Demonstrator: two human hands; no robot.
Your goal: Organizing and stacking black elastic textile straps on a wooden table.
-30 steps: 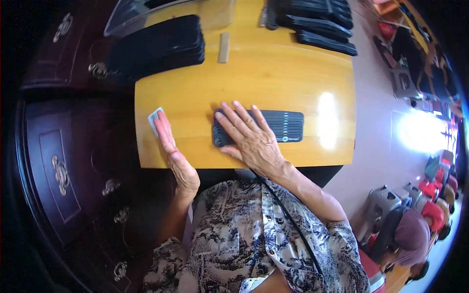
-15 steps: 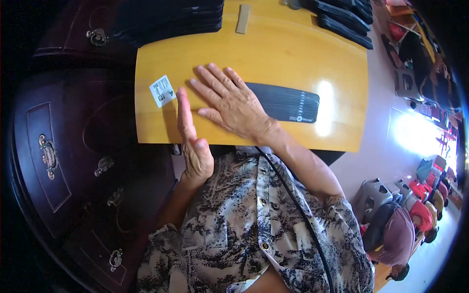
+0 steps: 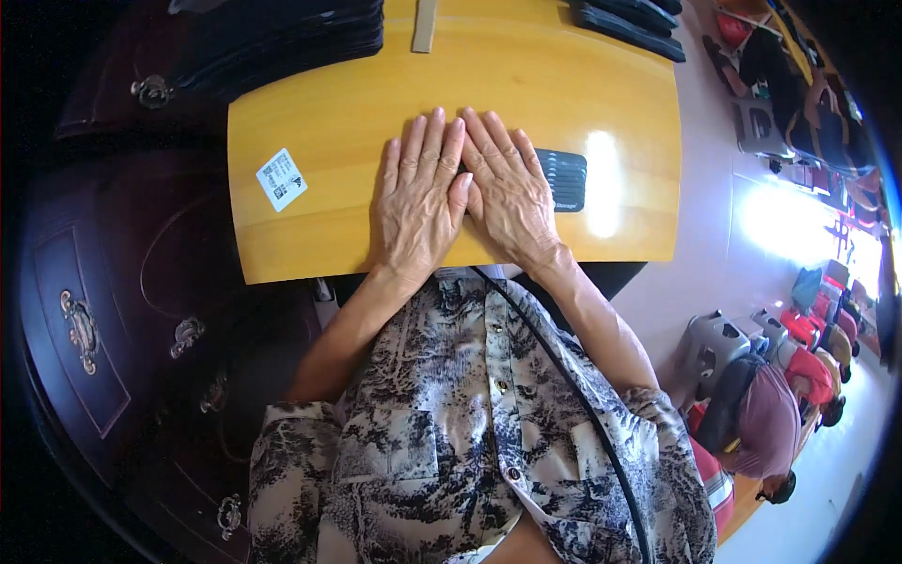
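Observation:
Both of my hands lie flat, side by side, near the middle of the yellow tabletop (image 3: 310, 235). My left hand (image 3: 420, 197) has its fingers stretched forward, and its thumb meets the thumb of my right hand (image 3: 512, 193). Under my right hand is a flat black packaged strip (image 3: 567, 179) with a ribbed pattern and white print; only its right end shows. How far it reaches under my left hand is hidden. A white printed label (image 3: 282, 180) lies to the left of my left hand.
A tall stack of black packages (image 3: 301, 47) stands at the far left, with another black stack (image 3: 629, 23) at the far right. Between them lies a thin beige strip (image 3: 425, 26). Dark cabinets (image 3: 85, 310) flank the left side. Seated people and grey stools (image 3: 719, 343) are off to the right.
My left hand has come down from an upright, edge-on pose to lie flat on the table. My right hand has shifted right over the black strip and turned forward. The view has shifted slightly.

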